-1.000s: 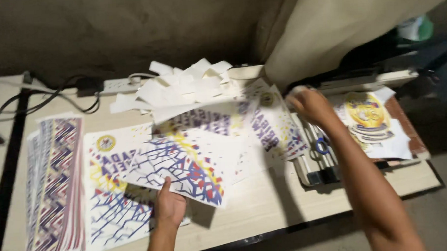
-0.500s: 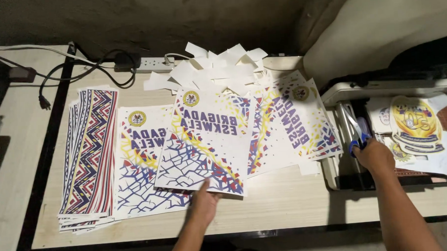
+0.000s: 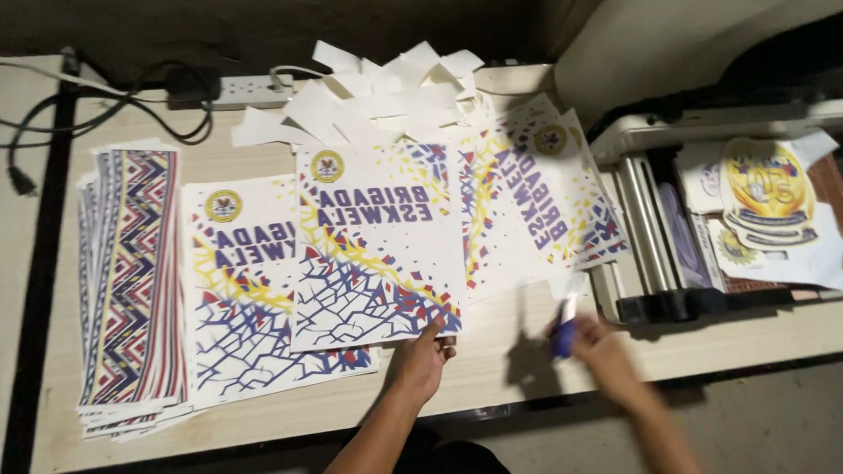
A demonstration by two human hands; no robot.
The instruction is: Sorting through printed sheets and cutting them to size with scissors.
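My left hand rests on the bottom edge of a white printed sheet with a round emblem, mirrored lettering and a blue, red and yellow shard pattern. It lies on top of similar overlapping sheets on the pale wooden table. My right hand is blurred, just right of that sheet near the table's front edge. It grips a small blue-handled tool, apparently scissors, pointing up.
A stack of zigzag-patterned sheets lies at the left. White paper offcuts pile up at the back beside a power strip with cables. At the right stands a white heat-press-like machine with printed badge cutouts.
My right hand has left the machine at the right and come to the table's front edge with the blue-handled tool. My left hand has stayed on the sheet. The camera has shifted.
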